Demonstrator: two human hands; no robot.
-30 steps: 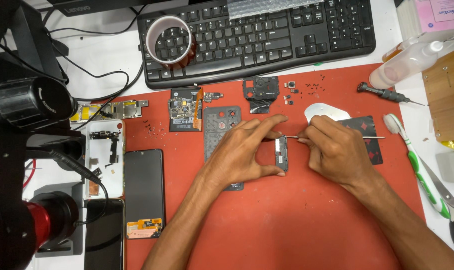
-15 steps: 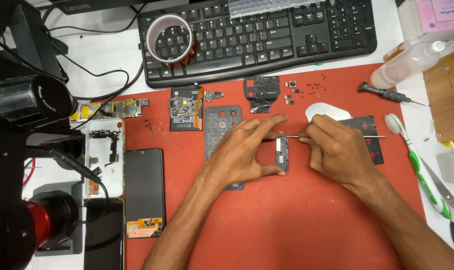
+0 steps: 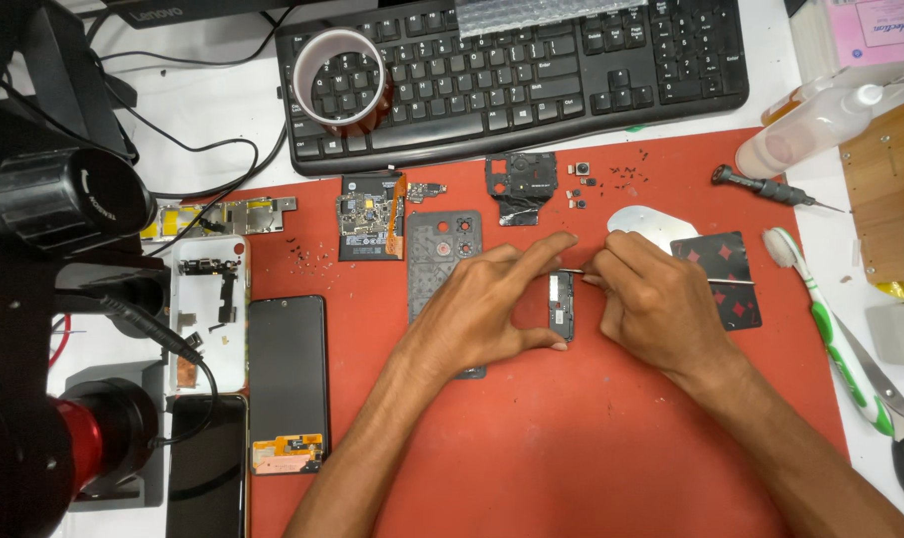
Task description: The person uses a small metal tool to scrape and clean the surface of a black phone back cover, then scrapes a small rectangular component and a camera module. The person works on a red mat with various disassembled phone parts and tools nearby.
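Observation:
On the red work mat (image 3: pixel 592 448), my left hand (image 3: pixel 482 314) pinches a small dark circuit board (image 3: pixel 562 304) between thumb and forefinger, holding it flat against the mat. My right hand (image 3: pixel 656 304) grips thin metal tweezers (image 3: pixel 572 270) whose tip touches the board's top edge. Under my left hand lies a grey phone back frame (image 3: pixel 437 249) with round camera holes.
A black keyboard (image 3: pixel 532 80) with a tape roll (image 3: pixel 339 80) lies at the back. A motherboard (image 3: pixel 367 216), camera module piece (image 3: pixel 520 184), loose screws (image 3: pixel 626 179), screwdriver (image 3: pixel 766 187), playing card (image 3: pixel 726 269), phone screen (image 3: pixel 288 369), toothbrush (image 3: pixel 836 329), bottle (image 3: pixel 821 125) and scissors (image 3: pixel 896 418) surround the mat.

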